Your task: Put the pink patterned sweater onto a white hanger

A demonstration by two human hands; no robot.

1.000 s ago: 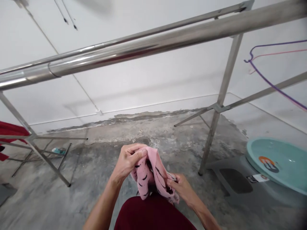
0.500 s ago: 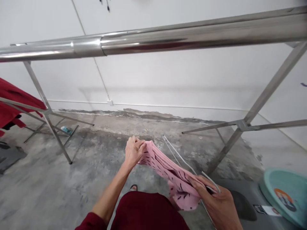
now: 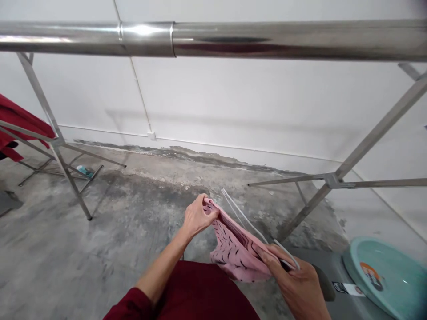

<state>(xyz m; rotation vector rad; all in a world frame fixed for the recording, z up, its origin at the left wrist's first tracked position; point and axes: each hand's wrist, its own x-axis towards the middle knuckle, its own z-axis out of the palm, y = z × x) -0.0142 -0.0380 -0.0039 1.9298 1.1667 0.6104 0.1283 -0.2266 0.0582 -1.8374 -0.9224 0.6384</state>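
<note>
A small pink garment with black marks point(image 3: 235, 249) is stretched between my two hands at waist height. My left hand point(image 3: 197, 215) pinches its upper left edge. My right hand point(image 3: 295, 282) grips its lower right edge together with a white wire hanger point(image 3: 247, 220), whose thin wires run up and to the left above the cloth. A thick steel rail point(image 3: 233, 42) of a drying rack crosses the view above both hands.
The rack's slanted legs point(image 3: 316, 200) stand on a rough concrete floor by a white wall. A teal plastic basin point(image 3: 390, 275) sits at the lower right. A red cloth point(image 3: 16, 122) hangs on a second rack at the left edge.
The bunched garment has been pulled out between my hands. My right hand moved right and now also holds a white hanger. The view swung left, so the basin shifted to the corner.
</note>
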